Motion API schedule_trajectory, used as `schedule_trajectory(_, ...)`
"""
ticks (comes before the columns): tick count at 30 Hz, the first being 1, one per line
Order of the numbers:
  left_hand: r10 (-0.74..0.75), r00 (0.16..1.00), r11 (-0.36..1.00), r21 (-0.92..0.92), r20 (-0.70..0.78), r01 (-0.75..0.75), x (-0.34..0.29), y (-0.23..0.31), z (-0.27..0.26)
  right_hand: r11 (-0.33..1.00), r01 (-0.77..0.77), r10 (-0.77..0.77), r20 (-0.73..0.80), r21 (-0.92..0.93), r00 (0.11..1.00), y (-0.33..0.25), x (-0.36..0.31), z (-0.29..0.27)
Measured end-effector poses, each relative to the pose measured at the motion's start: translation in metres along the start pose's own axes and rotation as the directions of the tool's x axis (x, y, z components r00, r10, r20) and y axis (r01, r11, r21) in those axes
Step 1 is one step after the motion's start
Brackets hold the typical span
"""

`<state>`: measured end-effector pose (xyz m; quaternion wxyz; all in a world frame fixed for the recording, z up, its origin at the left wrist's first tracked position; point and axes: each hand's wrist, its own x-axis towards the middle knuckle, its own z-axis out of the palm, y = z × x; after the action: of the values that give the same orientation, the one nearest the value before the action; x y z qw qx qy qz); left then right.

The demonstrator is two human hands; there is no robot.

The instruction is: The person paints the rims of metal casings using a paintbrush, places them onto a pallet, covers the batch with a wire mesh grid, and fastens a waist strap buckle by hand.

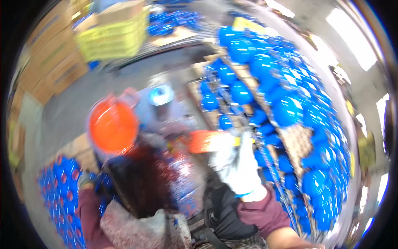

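The whole picture is smeared by motion. My right hand [238,166], in a white glove with a maroon sleeve, is raised in the middle and closed around an orange object with a yellow end [205,141]. My left hand [85,180], in a greyish glove, lies low at the left on a tray of small blue parts with red centres [58,186]; its fingers are too blurred to read. A round orange disc-shaped thing [112,124] sits between the hands, above a dark brown blurred mass [141,182].
Stacks of rounded blue housings [286,108] fill pallets along the right. A shiny metal cylinder [161,97] stands behind the orange disc. A yellow crate [112,37] with a cardboard box is at the top left, beside stacked cartons [49,70]. Grey floor [83,103] lies between.
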<state>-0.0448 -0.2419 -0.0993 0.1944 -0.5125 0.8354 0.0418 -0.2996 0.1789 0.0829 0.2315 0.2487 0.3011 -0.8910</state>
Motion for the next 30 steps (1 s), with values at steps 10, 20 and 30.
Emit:
schedule_trajectory(10,0.281,0.905,0.924,-0.165,-0.319,-0.345,-0.047,-0.048,-0.032,0.191,0.875,-0.62,0.636,-0.446,0.46,-0.128,-0.064,0.007)
schedule_trajectory(20,-0.024,0.823,0.522,-0.709,-0.567,-0.474,-0.219,-0.107,-0.082,-0.587,0.349,-0.567,0.678,-0.731,0.467,-0.299,0.056,-0.017)
schedule_trajectory(30,-0.145,0.522,0.593,-0.496,-0.84,-0.634,-0.358,-0.048,-0.108,-0.515,0.632,-0.656,0.741,-0.579,0.145,-0.244,0.013,-0.007)
